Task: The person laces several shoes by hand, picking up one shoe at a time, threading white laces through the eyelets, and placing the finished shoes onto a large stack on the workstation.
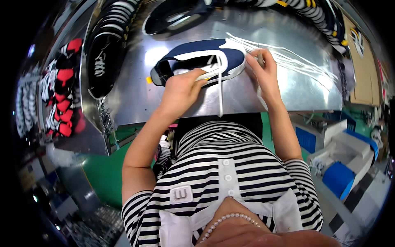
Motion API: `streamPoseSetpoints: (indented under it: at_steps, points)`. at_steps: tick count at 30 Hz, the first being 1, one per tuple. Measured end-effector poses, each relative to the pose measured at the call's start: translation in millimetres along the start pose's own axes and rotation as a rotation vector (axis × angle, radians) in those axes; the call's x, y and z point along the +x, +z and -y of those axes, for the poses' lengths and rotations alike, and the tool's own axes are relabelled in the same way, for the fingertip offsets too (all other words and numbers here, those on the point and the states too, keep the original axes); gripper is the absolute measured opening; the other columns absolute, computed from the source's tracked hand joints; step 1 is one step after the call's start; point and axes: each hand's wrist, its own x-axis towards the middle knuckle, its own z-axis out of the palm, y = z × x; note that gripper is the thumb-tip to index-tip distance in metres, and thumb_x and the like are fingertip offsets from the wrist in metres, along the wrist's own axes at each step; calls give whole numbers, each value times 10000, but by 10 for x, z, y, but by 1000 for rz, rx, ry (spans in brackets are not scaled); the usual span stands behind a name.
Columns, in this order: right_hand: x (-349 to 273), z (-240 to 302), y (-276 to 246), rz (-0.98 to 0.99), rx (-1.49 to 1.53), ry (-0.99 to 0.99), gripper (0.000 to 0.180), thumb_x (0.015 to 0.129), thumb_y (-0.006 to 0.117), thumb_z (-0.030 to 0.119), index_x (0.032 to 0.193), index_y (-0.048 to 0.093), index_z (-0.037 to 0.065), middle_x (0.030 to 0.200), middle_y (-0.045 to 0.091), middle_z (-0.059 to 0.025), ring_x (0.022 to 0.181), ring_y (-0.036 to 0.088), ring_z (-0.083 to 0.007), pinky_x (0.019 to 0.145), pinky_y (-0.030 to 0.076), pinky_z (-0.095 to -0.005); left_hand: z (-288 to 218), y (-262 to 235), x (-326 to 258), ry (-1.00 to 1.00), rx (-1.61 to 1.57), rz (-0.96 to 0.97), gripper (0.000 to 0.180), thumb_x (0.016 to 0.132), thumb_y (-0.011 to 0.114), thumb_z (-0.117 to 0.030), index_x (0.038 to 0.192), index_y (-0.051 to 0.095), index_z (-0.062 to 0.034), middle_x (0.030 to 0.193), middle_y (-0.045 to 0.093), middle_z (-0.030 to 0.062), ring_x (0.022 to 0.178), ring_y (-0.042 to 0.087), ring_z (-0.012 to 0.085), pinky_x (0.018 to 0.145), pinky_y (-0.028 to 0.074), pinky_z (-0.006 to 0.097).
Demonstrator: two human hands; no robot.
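A navy and white shoe (195, 51) lies on its side on the metal table, its opening facing me and its toe to the right. My left hand (183, 88) is closed on the near edge of the opening, fingers pinching the white trim. A white shoelace (220, 92) hangs from the shoe over the near table edge. Beside the toe, my right hand (265, 74) is closed, with a white lace running down below its fingers. A thin, rod-like thing (259, 48) sticks up from that hand; its kind is unclear. Loose white laces (288, 57) lie spread behind and right of this hand.
Another dark shoe (175, 18) lies at the back. Stacked striped shoes (111, 31) run along the left, and another row (325, 24) curves along the back right. A rack of red, black and white shoes (63, 88) stands left. Cardboard (364, 70) lies right.
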Motion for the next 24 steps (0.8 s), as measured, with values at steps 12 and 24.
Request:
streamPoseSetpoints:
  at_steps: [12, 24]
  points:
    - [-791, -21, -160, 745, -567, -82, 299, 905, 642, 226, 754, 539, -11, 641, 435, -159, 556, 434, -295, 562, 385, -369, -145, -463, 209, -86, -53, -301, 195, 896, 673, -181, 1050, 674, -61, 733, 671, 168, 576, 666, 241, 562, 512, 313]
    - [-779, 162, -256, 259, -234, 6, 115, 894, 677, 110, 954, 689, 12, 769, 662, -9, 718, 551, -56, 657, 441, -228, -12, -131, -125, -202, 65, 204, 259, 887, 637, -270, 1054, 643, -73, 797, 662, 175, 774, 643, 362, 709, 490, 444]
